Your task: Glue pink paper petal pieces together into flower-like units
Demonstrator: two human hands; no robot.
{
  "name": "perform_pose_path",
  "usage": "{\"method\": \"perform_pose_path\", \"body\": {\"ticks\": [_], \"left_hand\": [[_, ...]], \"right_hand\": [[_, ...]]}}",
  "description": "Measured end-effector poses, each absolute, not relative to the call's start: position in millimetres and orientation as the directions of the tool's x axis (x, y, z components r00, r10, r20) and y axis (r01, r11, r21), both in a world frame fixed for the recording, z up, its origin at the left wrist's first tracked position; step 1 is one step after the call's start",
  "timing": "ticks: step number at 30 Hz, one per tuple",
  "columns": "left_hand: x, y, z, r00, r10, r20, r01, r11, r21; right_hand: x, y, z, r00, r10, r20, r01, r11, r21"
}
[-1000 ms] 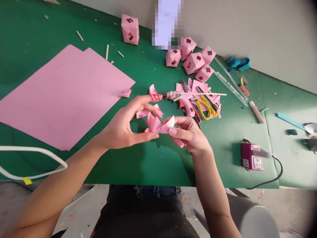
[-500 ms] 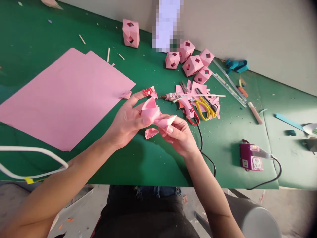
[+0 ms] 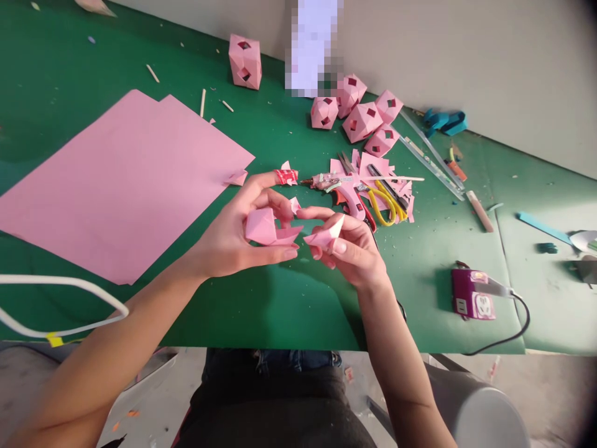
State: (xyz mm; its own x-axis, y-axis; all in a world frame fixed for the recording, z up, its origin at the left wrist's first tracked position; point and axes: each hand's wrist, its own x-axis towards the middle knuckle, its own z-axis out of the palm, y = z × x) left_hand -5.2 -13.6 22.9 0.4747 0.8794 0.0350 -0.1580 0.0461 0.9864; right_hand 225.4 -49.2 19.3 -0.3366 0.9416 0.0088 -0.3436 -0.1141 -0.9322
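Observation:
My left hand [image 3: 237, 230] is closed around a folded pink paper piece [image 3: 262, 226], held between thumb and fingers in the palm. A red patterned wrap covers its index fingertip. To its right, my right hand [image 3: 352, 246] pinches a smaller folded pink paper unit [image 3: 325, 236], one pale pointed tip sticking up. A narrow gap separates the two paper pieces. Just beyond the hands, a pink glue gun [image 3: 347, 186] lies on paper scraps beside yellow-handled scissors [image 3: 383, 208]. Large pink paper sheets [image 3: 125, 186] lie to the left of my left hand.
Several pink paper polyhedra [image 3: 362, 122] sit at the back, with another [image 3: 245, 62] farther left. Rulers [image 3: 431, 165] lie right of them. A purple power adapter [image 3: 473, 295] with a cable stands at the right. A white bar [image 3: 60, 280] crosses at left.
My hands have moved apart. The left has shifted left and lower with its paper piece turned; the right has moved right, so the two papers are separated.

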Motion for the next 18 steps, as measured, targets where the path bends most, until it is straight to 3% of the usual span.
{"method": "perform_pose_path", "body": {"ticks": [4, 8, 18], "left_hand": [[-2.5, -16.0, 26.6, 0.543, 0.838, -0.054, -0.098, 0.127, 0.987], [-1.8, -13.3, 28.5, 0.528, 0.843, -0.102, -0.162, 0.218, 0.962], [-4.2, -9.6, 35.2, 0.517, 0.838, -0.177, -0.265, 0.353, 0.897]], "right_hand": [[226.1, -49.2, 22.5, -0.389, 0.921, -0.013, -0.257, -0.122, -0.959], [224.4, -49.0, 21.7, -0.387, 0.922, 0.016, -0.311, -0.114, -0.943], [219.5, -52.5, 19.3, -0.416, 0.897, -0.148, -0.220, -0.257, -0.941]]}}
